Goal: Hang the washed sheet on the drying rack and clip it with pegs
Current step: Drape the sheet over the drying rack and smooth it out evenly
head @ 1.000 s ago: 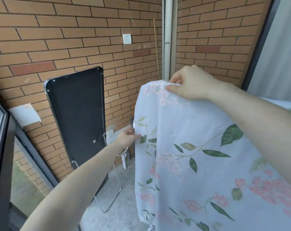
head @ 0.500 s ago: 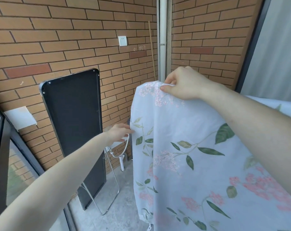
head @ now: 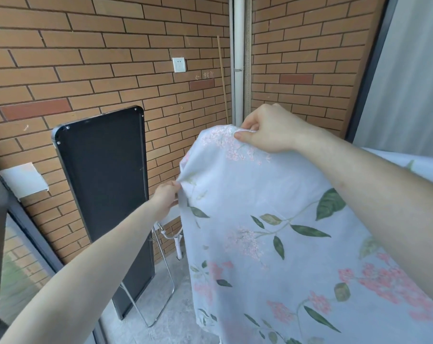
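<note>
A pale blue sheet (head: pixel 272 219) printed with green leaves and pink flowers hangs draped over something that it hides; the drying rack itself does not show. My right hand (head: pixel 265 131) pinches the sheet's top corner, fingers closed on the cloth. My left hand (head: pixel 165 197) grips the sheet's left edge lower down, where the fabric bunches. No pegs are in view.
A brick wall (head: pixel 111 58) runs close behind, with a white socket (head: pixel 178 65) and a white pipe (head: pixel 239 58) in the corner. A black folded panel on a metal frame (head: pixel 106 194) leans against the wall. A dark window frame (head: pixel 1 219) stands at left, a grey concrete floor (head: pixel 165 319) below.
My left hand has come back to the sheet's left edge and taken hold of it, pulling the cloth outward. My right hand stays on the top corner.
</note>
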### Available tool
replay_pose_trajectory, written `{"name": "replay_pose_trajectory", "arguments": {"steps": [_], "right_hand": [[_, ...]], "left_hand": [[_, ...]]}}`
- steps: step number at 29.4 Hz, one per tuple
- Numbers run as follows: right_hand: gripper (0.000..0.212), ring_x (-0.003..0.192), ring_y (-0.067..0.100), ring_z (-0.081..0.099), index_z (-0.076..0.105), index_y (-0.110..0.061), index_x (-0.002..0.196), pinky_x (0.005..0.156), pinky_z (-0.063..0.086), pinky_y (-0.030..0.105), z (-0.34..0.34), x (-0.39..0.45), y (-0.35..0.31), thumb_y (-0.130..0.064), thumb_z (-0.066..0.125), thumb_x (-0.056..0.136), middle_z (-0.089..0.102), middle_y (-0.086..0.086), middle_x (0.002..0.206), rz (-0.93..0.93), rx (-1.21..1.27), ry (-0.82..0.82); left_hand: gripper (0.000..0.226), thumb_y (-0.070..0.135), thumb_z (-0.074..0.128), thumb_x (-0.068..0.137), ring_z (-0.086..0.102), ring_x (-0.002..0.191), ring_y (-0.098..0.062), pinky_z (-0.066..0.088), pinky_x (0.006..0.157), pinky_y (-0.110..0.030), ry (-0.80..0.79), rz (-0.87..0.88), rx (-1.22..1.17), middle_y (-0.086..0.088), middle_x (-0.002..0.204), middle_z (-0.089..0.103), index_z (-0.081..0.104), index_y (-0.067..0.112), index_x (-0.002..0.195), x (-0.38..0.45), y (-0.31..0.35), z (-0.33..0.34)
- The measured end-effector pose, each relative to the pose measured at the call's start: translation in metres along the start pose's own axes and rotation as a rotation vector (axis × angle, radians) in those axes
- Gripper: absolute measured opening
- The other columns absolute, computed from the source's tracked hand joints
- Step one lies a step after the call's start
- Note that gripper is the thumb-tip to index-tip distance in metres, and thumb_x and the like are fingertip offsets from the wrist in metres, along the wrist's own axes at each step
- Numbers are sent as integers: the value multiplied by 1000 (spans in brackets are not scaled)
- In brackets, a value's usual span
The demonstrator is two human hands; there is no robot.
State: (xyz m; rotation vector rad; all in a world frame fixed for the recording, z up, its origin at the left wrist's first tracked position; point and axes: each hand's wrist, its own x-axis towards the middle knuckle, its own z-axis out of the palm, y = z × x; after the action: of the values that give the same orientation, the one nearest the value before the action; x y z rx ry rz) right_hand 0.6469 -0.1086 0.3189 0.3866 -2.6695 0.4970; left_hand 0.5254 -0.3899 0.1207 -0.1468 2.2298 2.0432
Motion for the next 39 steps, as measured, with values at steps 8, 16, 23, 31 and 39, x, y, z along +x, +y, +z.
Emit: {"name": "replay_pose_trajectory", "arguments": {"steps": [8, 16, 23, 31, 39], "right_hand": [[32, 111, 19, 61, 79, -24, 96, 95, 53, 38, 3, 3, -3, -52, 64, 94, 69, -7, 88, 13, -6, 20], [35, 114, 24, 60, 79, -21, 98, 94, 52, 35, 0, 1, -3, -51, 61, 96, 69, -4, 84, 18, -49, 24], [34, 114, 23, 61, 79, -22, 101, 93, 51, 33, 1, 0, -9, -50, 62, 96, 68, -1, 87, 17, -61, 29], [34, 110, 23, 63, 79, -21, 104, 93, 51, 33, 0, -5, -14, -50, 62, 96, 74, 3, 99, 30, -63, 14], [36, 98, 19, 68, 80, -19, 91, 87, 55, 34, -5, -5, -14, -51, 64, 94, 76, 0, 86, 72, -45, -26]], "left_hand": [[23, 4, 49, 92, 56, 65, -20, 47, 44, -20, 153, 126, -143, -7, 87, 64, 65, 7, 109, 0, 63, -12], [39, 24, 64, 92, 71, 100, -23, 52, 88, -32, -290, -64, 182, -6, 123, 74, 70, 15, 129, 7, 31, -31], [22, 28, 61, 92, 51, 73, -26, 40, 65, -25, -467, -83, 188, -5, 80, 58, 62, 8, 81, 4, 49, -29], [20, 28, 63, 96, 47, 80, -12, 40, 70, -24, -310, -21, 376, 4, 95, 68, 79, 17, 101, 15, 54, -35], [18, 11, 49, 93, 74, 73, -11, 54, 66, -25, 253, 273, -160, 1, 86, 78, 67, 15, 93, 44, 147, -50]]}}
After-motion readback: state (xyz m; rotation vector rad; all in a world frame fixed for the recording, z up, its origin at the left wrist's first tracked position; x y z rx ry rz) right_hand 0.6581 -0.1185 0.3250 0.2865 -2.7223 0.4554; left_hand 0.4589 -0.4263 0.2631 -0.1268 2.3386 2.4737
